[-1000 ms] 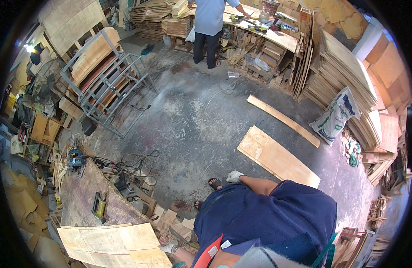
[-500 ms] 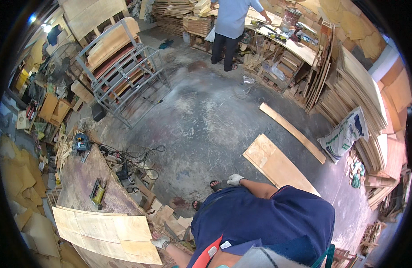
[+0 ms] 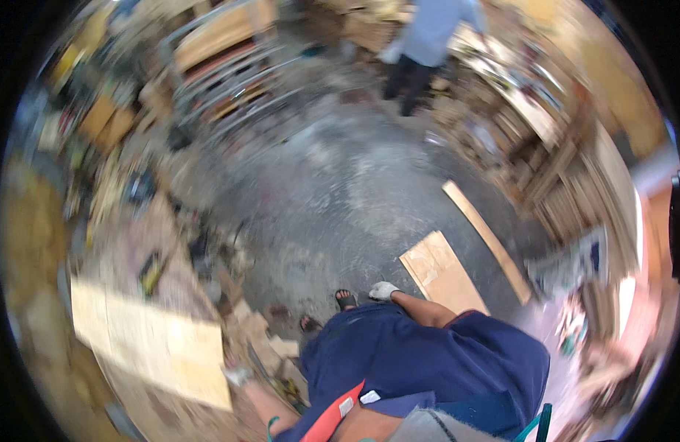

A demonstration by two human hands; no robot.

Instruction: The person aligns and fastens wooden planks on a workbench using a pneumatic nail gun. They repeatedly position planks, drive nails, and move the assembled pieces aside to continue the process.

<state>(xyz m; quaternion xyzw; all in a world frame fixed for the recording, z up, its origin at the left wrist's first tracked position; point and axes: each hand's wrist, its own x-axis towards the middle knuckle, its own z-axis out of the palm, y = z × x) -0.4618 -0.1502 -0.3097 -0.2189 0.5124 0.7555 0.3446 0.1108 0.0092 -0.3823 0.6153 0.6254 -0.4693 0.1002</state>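
Observation:
My left hand (image 3: 239,376), in a pale glove, is at the right end of a wide, light plywood board (image 3: 148,339) lying on a worktable. Motion smears its fingers, so whether they grip the board's edge is unclear. My right hand (image 3: 384,291), also in a whitish glove, hangs low in front of my dark blue clothing, above the floor near my sandalled feet. Its fingers look curled in, with nothing visible in them. A yellow-green power tool (image 3: 151,274) lies on the worktable just beyond the plywood board.
On the floor to the right lie a wide wooden board (image 3: 447,276) and a narrow wooden strip (image 3: 489,239). Wood offcuts (image 3: 259,331) are heaped beside the worktable. A metal frame (image 3: 233,81) stands far left. A person (image 3: 428,44) stands at a far bench. A printed sack (image 3: 572,261) leans by stacked sheets.
The whole view has turned and blurred, with things on the left shifting up and those on the right shifting down. Both hands keep nearly the same places relative to the board and my body.

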